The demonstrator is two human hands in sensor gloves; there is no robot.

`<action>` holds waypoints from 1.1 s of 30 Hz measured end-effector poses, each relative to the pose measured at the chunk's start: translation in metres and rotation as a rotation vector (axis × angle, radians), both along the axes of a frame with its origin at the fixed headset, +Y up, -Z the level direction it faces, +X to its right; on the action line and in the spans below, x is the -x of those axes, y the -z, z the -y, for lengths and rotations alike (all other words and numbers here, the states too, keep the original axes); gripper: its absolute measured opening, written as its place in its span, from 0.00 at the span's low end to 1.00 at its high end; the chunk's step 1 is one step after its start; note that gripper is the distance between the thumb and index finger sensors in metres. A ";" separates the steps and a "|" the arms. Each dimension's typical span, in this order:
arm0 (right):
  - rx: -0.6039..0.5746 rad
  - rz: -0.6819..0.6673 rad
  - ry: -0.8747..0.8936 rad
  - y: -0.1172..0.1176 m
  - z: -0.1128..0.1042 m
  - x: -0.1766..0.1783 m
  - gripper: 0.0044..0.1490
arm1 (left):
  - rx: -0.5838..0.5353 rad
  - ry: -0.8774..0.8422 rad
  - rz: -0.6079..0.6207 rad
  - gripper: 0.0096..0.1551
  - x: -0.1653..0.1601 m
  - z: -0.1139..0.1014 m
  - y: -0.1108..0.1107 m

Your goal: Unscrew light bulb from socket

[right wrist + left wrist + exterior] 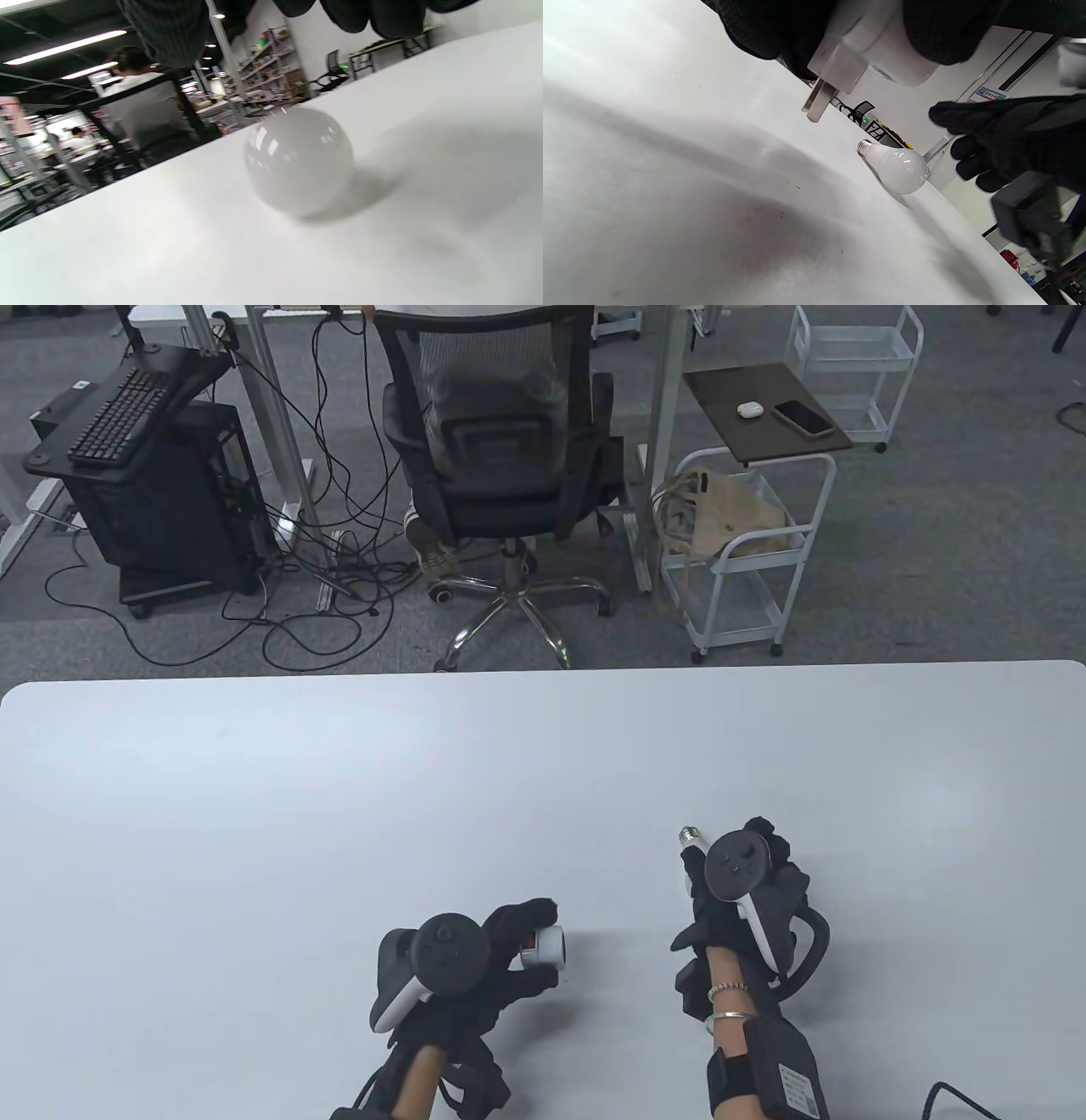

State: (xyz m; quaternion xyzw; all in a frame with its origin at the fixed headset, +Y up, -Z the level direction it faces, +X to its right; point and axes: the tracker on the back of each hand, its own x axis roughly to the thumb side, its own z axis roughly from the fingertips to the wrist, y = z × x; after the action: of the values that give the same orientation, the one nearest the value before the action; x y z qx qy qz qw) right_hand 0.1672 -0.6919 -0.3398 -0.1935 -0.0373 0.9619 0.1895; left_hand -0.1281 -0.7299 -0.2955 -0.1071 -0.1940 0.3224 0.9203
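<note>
The white light bulb (689, 840) lies on its side on the white table (254, 814), out of the socket. Only its metal screw base shows past my right hand (708, 891) in the table view. The right wrist view shows the bulb's globe (299, 161) resting on the table below my fingertips (373, 17), which do not touch it. In the left wrist view the bulb (895, 167) lies apart from my right hand (984, 140). My left hand (517, 942) grips the white socket (547, 946), a plug-in adapter with metal prongs (818, 101), just above the table.
Both hands are near the table's front edge. Beyond the far edge stand an office chair (501, 458), a white cart (747, 551) and a computer stand with cables (161, 475).
</note>
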 end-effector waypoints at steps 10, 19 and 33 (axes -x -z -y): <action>0.024 -0.408 -0.058 -0.052 -0.006 0.036 0.54 | -0.022 0.024 -0.027 0.42 0.001 0.003 0.000; 0.081 -0.555 -0.144 -0.074 0.045 0.054 0.53 | -0.034 0.057 -0.033 0.43 0.000 0.003 0.000; 0.121 -0.614 -0.154 -0.080 0.040 0.056 0.53 | -0.038 0.044 -0.116 0.47 0.013 0.003 0.004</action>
State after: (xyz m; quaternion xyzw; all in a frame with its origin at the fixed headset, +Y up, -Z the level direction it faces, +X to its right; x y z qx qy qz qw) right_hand 0.1109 -0.7318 -0.2597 0.0982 0.0645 0.9873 0.1068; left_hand -0.1408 -0.7326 -0.2993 -0.0751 -0.1438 0.3039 0.9388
